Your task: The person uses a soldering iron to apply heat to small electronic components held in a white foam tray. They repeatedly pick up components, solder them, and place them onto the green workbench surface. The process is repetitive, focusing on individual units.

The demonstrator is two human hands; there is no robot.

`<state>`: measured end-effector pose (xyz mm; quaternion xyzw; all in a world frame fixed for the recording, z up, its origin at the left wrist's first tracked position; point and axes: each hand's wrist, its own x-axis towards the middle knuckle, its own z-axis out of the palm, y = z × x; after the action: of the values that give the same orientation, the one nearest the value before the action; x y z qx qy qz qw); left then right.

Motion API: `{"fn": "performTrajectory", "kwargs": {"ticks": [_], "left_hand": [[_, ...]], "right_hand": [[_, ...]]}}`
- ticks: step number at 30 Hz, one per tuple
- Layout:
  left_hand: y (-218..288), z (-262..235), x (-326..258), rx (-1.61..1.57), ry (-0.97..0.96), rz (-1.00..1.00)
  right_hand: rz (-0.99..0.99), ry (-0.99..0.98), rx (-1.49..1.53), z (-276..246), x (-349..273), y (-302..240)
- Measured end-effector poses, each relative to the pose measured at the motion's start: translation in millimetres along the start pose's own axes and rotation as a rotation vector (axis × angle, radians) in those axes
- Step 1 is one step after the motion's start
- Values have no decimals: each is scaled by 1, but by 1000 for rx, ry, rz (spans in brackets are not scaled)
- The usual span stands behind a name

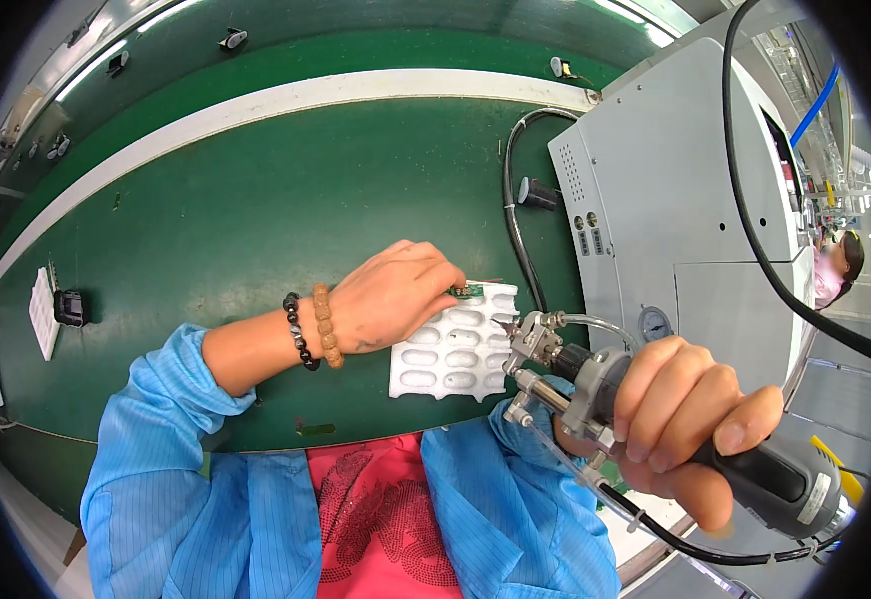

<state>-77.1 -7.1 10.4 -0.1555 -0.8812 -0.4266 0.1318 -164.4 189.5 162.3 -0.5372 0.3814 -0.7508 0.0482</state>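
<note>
My left hand (396, 295) reaches in over a white moulded tray (445, 356) with rows of oval hollows. Its fingers are pinched at the tray's far edge on a small green circuit board (472, 291), partly hidden by the fingertips. My right hand (690, 419) is wrapped round a black-handled powered screwdriver (605, 384), with a metal head, clamps and a clear hose attached. The tool lies tilted, its metal tip pointing left at the tray's right edge. Whether the tip touches the tray I cannot tell.
A large grey machine (645, 190) with a gauge stands on the right, a black cable (511, 210) beside it. A dark cylindrical plug (537, 194) lies near it. At far left are a white panel (44, 312) and a black box (70, 307). Another person (835, 268) is at far right.
</note>
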Motion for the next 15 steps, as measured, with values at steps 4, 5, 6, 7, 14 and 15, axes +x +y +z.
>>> {"fn": "performTrajectory", "kwargs": {"ticks": [4, 5, 6, 7, 14, 15], "left_hand": [[0, 0, -6, -12, 92, 39], [5, -3, -5, -13, 107, 31], [8, -5, -6, -13, 123, 22], [7, -4, -8, -38, 128, -6], [7, 8, -13, -161, 223, -134], [6, 8, -13, -171, 231, -122]], "right_hand": [[14, -22, 11, 0, 2, 5], [32, -46, 7, -1, 3, 6], [50, -70, 5, -2, 5, 7], [49, -64, 10, -2, 6, 10], [84, -41, -15, 12, 9, 32], [85, -35, -18, 13, 9, 35]]}}
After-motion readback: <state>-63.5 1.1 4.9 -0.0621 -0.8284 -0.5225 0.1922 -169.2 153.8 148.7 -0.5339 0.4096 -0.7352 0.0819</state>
